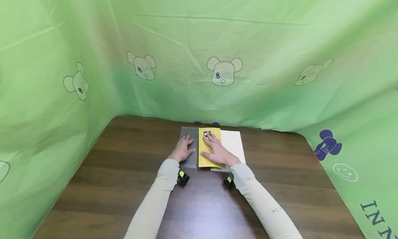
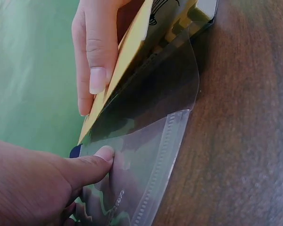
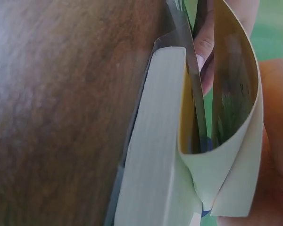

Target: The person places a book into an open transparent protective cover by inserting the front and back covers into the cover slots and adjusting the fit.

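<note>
While my right hand [image 1: 217, 154] rests, fingers spread, on yellow flap [image 1: 204, 161] of book [image 3: 151, 141], left hand [image 1: 181, 150] touches clear plastic cover [image 1: 190, 131]; neither grasping.

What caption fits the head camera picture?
Right hand flat on a yellow paper flap, left hand on a clear plastic cover, above a brown wood-grain table.

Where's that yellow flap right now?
In the head view, the yellow flap is under the person's right hand, near the table's far edge, between the clear plastic on the left and the white page on the right.
</note>
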`<state>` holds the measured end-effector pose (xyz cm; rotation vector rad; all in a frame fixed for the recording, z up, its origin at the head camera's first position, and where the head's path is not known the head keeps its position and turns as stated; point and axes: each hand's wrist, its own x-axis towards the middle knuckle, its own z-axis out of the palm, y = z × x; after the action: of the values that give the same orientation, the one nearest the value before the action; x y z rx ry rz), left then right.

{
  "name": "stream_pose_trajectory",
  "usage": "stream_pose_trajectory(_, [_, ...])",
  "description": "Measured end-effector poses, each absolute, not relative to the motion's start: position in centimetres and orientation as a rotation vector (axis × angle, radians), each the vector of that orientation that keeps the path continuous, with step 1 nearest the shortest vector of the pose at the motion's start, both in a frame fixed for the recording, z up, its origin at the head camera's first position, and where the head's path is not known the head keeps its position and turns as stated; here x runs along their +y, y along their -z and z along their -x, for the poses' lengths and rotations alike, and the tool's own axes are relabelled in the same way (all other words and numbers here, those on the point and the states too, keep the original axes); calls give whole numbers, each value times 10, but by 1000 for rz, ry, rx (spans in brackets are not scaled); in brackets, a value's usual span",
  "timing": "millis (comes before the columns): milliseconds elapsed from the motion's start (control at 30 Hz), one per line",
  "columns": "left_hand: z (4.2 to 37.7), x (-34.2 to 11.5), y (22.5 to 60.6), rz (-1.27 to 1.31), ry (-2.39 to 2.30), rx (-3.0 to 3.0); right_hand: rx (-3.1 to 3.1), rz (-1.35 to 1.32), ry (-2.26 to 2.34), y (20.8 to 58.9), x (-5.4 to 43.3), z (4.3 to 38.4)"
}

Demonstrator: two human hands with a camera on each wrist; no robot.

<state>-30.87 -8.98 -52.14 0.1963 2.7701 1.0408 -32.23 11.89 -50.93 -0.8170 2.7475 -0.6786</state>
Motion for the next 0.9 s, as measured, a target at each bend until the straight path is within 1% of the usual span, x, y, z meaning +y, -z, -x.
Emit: stream_pose_trajectory(900, [307, -89, 520, -201, -1042, 2778, 2865, 739, 415, 512, 112, 321])
